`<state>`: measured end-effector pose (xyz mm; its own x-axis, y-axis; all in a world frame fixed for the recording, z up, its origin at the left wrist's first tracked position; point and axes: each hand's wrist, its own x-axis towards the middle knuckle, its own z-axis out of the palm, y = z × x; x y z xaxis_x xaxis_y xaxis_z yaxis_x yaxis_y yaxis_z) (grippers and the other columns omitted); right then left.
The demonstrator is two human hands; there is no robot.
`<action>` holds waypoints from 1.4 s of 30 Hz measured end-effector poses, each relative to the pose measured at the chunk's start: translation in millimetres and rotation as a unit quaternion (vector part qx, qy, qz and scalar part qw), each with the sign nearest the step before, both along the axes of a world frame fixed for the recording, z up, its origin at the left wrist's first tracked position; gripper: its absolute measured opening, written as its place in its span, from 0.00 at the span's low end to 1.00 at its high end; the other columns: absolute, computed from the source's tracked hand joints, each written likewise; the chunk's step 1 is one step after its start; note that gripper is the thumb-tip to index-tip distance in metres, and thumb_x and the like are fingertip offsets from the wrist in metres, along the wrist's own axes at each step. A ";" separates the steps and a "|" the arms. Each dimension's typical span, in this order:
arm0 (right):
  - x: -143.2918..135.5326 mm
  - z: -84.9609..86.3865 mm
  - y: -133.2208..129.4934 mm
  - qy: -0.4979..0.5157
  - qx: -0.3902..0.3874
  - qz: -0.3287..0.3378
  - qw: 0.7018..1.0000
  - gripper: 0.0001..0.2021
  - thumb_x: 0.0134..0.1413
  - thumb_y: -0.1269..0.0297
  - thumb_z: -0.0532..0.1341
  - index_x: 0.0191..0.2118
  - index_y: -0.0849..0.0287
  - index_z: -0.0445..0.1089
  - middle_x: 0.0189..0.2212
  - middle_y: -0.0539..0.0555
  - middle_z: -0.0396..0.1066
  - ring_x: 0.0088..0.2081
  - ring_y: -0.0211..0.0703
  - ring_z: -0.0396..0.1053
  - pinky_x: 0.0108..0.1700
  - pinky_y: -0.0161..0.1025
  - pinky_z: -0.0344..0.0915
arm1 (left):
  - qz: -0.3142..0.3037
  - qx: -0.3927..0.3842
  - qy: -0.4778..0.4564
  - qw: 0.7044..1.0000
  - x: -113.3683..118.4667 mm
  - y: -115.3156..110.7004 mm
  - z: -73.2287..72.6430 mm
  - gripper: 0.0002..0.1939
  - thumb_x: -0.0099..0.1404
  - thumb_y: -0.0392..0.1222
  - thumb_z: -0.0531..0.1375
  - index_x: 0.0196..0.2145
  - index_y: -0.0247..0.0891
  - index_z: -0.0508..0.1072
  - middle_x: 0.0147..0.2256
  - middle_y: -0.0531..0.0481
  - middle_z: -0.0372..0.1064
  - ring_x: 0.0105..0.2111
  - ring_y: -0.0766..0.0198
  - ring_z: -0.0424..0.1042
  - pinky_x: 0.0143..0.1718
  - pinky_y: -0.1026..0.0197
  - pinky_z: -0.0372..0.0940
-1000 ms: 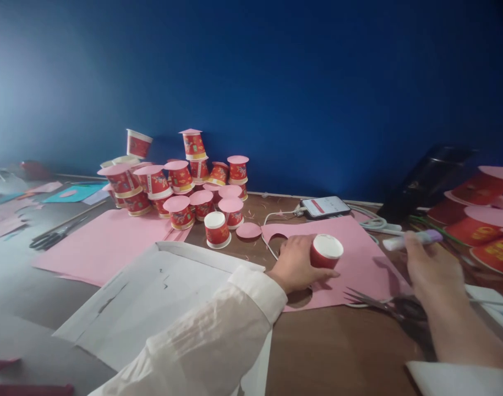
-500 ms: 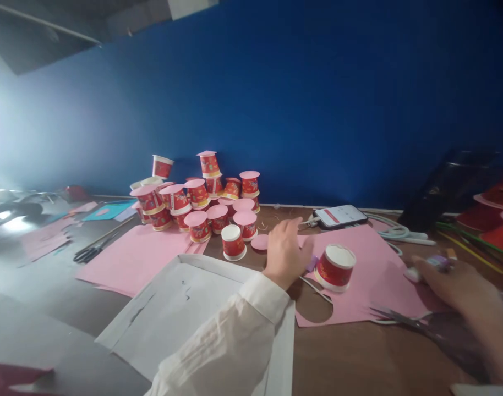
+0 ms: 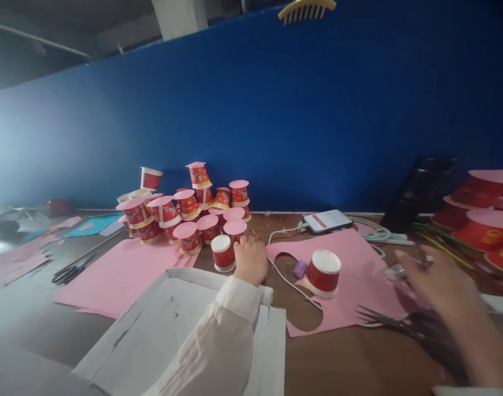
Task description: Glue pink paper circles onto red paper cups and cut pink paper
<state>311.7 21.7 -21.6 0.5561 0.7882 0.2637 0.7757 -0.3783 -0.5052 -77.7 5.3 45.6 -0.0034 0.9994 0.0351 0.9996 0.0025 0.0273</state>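
My left hand (image 3: 251, 261), fingers bent downward, is beside an upside-down red paper cup (image 3: 223, 256) with a white base. Its fingertips are hidden, and it covers the spot where a loose pink paper circle lay. My right hand (image 3: 445, 283), partly blurred, is closed around a glue stick (image 3: 395, 271) whose pale end points left. A purple cap (image 3: 300, 269) lies beside another upside-down red cup (image 3: 324, 273) on a cut pink sheet (image 3: 359, 275). Below my right hand, dark scissors (image 3: 394, 322) rest with blades pointing left.
Stacked red cups with pink circles (image 3: 187, 206) stand along the blue wall (image 3: 251, 110). A white box lid (image 3: 144, 330) and pink sheets (image 3: 123, 269) lie at left. A phone (image 3: 328, 221) with a cable, a black bottle (image 3: 419, 192) and larger red cups (image 3: 480, 190) are at right.
My left hand has moved left, away from the purple cap and over the pink circle beside the red cup. My right hand still holds the glue stick. The view has tilted up and turned right.
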 end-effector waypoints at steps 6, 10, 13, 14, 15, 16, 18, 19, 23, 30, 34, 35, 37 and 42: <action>-40.3 30.7 -20.6 0.040 0.088 0.024 0.995 0.36 0.57 0.38 0.56 0.62 0.56 0.76 0.47 0.67 0.81 0.50 0.72 0.78 0.53 0.60 0.69 | 0.012 0.095 -0.091 0.991 0.5 -2.5 13.9 0.14 0.75 0.34 0.55 0.48 0.33 0.81 0.51 0.32 0.80 0.56 0.42 0.75 0.55 0.47 0.66; -64.0 36.5 -31.5 0.097 0.136 0.079 0.983 0.32 0.54 0.38 0.59 0.56 0.52 0.80 0.37 0.59 0.80 0.40 0.62 0.78 0.48 0.57 0.71 | -0.022 0.145 -0.379 0.914 8.3 -4.5 22.4 0.04 0.69 0.35 0.64 0.37 0.40 0.79 0.40 0.46 0.80 0.44 0.54 0.77 0.49 0.54 0.67; -77.9 35.3 -35.0 0.165 0.163 0.143 0.962 0.30 0.51 0.38 0.63 0.51 0.53 0.82 0.29 0.53 0.76 0.32 0.53 0.73 0.42 0.52 0.71 | -0.037 0.063 -0.638 0.767 19.1 -4.7 20.6 0.03 0.62 0.38 0.69 0.33 0.40 0.78 0.33 0.52 0.76 0.34 0.63 0.73 0.40 0.60 0.66; -81.7 34.7 -35.6 0.207 0.164 0.166 0.950 0.30 0.50 0.38 0.65 0.50 0.54 0.82 0.27 0.52 0.74 0.30 0.50 0.71 0.38 0.49 0.70 | -0.037 0.022 -0.710 0.702 23.1 -4.9 18.6 0.07 0.60 0.41 0.71 0.32 0.39 0.77 0.32 0.52 0.74 0.32 0.65 0.71 0.37 0.62 0.65; -85.0 34.2 -36.2 0.259 0.161 0.188 0.934 0.31 0.49 0.36 0.67 0.50 0.55 0.82 0.27 0.51 0.74 0.28 0.47 0.69 0.35 0.47 0.69 | -0.036 -0.021 -0.768 0.639 27.0 -5.2 16.1 0.11 0.57 0.44 0.73 0.31 0.39 0.76 0.30 0.53 0.72 0.29 0.67 0.68 0.35 0.64 0.64; -87.9 34.0 -36.9 0.315 0.155 0.205 0.913 0.32 0.47 0.35 0.69 0.50 0.55 0.82 0.28 0.51 0.74 0.27 0.44 0.67 0.31 0.44 0.67 | -0.032 -0.061 -0.809 0.583 30.8 -5.6 13.4 0.15 0.54 0.46 0.76 0.31 0.38 0.75 0.29 0.54 0.71 0.28 0.69 0.66 0.32 0.65 0.63; -92.3 34.5 -38.8 0.419 0.143 0.227 0.868 0.35 0.43 0.32 0.74 0.50 0.54 0.82 0.33 0.53 0.78 0.25 0.39 0.65 0.26 0.39 0.62 | -0.023 -0.114 -0.852 0.511 37.5 -6.5 7.4 0.22 0.47 0.48 0.80 0.30 0.37 0.75 0.27 0.55 0.68 0.26 0.72 0.64 0.29 0.68 0.60; -93.8 35.1 -40.0 0.457 0.136 0.233 0.848 0.36 0.41 0.32 0.75 0.50 0.54 0.82 0.36 0.55 0.80 0.25 0.37 0.64 0.25 0.37 0.61 | -0.018 -0.129 -0.860 0.493 40.3 -6.7 4.4 0.23 0.45 0.48 0.82 0.30 0.36 0.75 0.27 0.55 0.67 0.26 0.72 0.64 0.28 0.69 0.60; -97.0 37.7 -44.9 0.526 0.106 0.236 0.810 0.38 0.38 0.31 0.78 0.51 0.52 0.82 0.43 0.58 0.83 0.27 0.36 0.66 0.26 0.35 0.64 | -0.003 -0.165 -0.863 0.477 48.4 -5.9 -7.6 0.23 0.44 0.45 0.82 0.30 0.35 0.76 0.26 0.55 0.68 0.25 0.73 0.65 0.27 0.70 0.61; -100.8 26.9 -38.6 0.505 0.080 0.253 0.821 0.39 0.42 0.31 0.77 0.53 0.56 0.81 0.39 0.55 0.81 0.26 0.35 0.65 0.26 0.35 0.63 | 0.037 -0.205 -0.846 0.491 54.0 -1.0 -22.1 0.15 0.51 0.38 0.78 0.32 0.33 0.78 0.25 0.54 0.69 0.24 0.73 0.66 0.25 0.71 0.59; -103.7 20.2 -35.1 0.460 0.073 0.255 0.847 0.40 0.46 0.31 0.74 0.56 0.57 0.80 0.31 0.52 0.76 0.24 0.35 0.62 0.23 0.35 0.56 | 0.062 -0.204 -0.839 0.501 54.9 0.2 -25.5 0.15 0.50 0.36 0.79 0.29 0.34 0.77 0.24 0.54 0.68 0.24 0.72 0.65 0.25 0.70 0.59; -104.7 19.6 -35.3 0.456 0.065 0.256 0.850 0.41 0.47 0.31 0.74 0.57 0.58 0.79 0.27 0.50 0.73 0.23 0.36 0.61 0.22 0.35 0.54 | 0.061 -0.206 -0.836 0.505 55.0 0.5 -26.1 0.15 0.50 0.36 0.79 0.28 0.34 0.76 0.23 0.54 0.68 0.23 0.72 0.65 0.25 0.69 0.58; -106.9 19.2 -36.6 0.457 0.055 0.256 0.850 0.42 0.47 0.30 0.73 0.59 0.59 0.78 0.22 0.47 0.66 0.23 0.38 0.60 0.23 0.35 0.51 | 0.061 -0.211 -0.830 0.512 55.3 1.1 -27.3 0.16 0.50 0.37 0.79 0.28 0.35 0.75 0.22 0.55 0.67 0.23 0.71 0.63 0.24 0.69 0.56; -111.4 18.5 -39.1 0.471 0.053 0.252 0.844 0.44 0.44 0.30 0.74 0.59 0.59 0.77 0.20 0.45 0.63 0.21 0.37 0.56 0.21 0.35 0.46 | 0.061 -0.216 -0.821 0.524 55.5 1.2 -28.3 0.14 0.52 0.36 0.77 0.26 0.35 0.75 0.22 0.55 0.66 0.23 0.71 0.62 0.24 0.67 0.55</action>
<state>200.3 -17.4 -3.2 0.1594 0.9869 -0.0240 0.0597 -0.0339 -0.9976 -22.2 6.5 17.3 0.2606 0.9020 -0.3442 -0.3803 0.4236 0.8221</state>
